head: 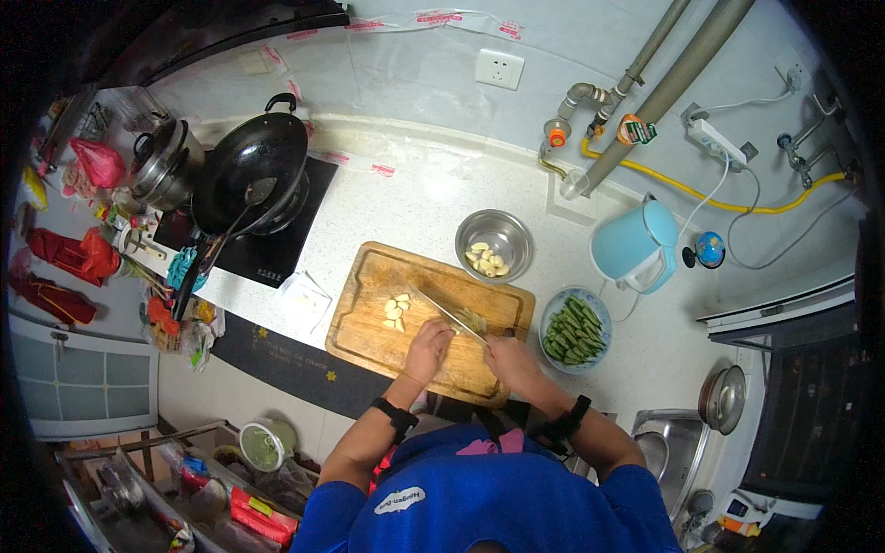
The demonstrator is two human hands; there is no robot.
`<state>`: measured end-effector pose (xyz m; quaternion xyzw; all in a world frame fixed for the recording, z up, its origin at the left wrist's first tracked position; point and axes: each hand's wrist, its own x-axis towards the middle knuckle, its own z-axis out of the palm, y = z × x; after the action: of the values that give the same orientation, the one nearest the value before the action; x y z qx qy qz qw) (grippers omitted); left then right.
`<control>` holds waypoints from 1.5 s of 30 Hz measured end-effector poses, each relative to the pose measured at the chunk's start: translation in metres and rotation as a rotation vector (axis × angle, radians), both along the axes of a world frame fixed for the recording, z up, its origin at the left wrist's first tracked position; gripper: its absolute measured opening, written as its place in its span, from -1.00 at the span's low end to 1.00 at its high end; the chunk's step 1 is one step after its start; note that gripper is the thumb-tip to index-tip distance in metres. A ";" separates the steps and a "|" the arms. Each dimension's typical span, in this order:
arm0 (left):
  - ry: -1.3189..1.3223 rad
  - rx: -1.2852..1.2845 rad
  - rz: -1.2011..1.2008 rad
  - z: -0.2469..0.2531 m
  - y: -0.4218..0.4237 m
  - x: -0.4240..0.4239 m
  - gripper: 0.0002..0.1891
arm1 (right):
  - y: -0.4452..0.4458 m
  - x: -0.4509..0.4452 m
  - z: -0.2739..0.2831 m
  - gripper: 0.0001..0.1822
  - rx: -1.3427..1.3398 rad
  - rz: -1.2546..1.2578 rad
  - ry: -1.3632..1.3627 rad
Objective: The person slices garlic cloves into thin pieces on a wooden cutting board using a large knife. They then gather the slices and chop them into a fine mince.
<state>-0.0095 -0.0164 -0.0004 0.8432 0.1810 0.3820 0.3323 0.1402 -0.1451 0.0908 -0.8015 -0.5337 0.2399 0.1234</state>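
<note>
My right hand grips a kitchen knife by its dark handle, and the blade slants across a wooden cutting board. Under the near side of the blade, my left hand has its fingers bunched on a pale garlic clove, mostly hidden by the fingertips. Beyond the blade lies a heap of cut garlic. Several peeled garlic cloves rest on the board's left half. A steel bowl behind the board holds more peeled cloves.
A plate of green okra-like pods stands right of the board, with a blue electric kettle behind. To the left, a black wok with a spatula sits on a cooktop. A sink is at lower right.
</note>
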 end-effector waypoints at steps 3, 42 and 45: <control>0.007 0.001 -0.002 0.002 0.000 0.000 -0.90 | -0.004 0.001 0.005 -0.79 -0.036 -0.005 0.010; 0.027 -0.007 0.033 0.000 0.000 -0.002 -0.91 | 0.001 0.002 0.016 -0.75 -0.114 -0.012 0.043; 0.019 -0.015 0.033 -0.001 0.000 -0.001 -0.90 | 0.005 -0.002 0.011 -0.75 -0.141 -0.028 0.032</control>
<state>-0.0110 -0.0166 -0.0018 0.8411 0.2011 0.3780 0.3305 0.1383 -0.1401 0.1022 -0.8116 -0.5021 0.2879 0.0788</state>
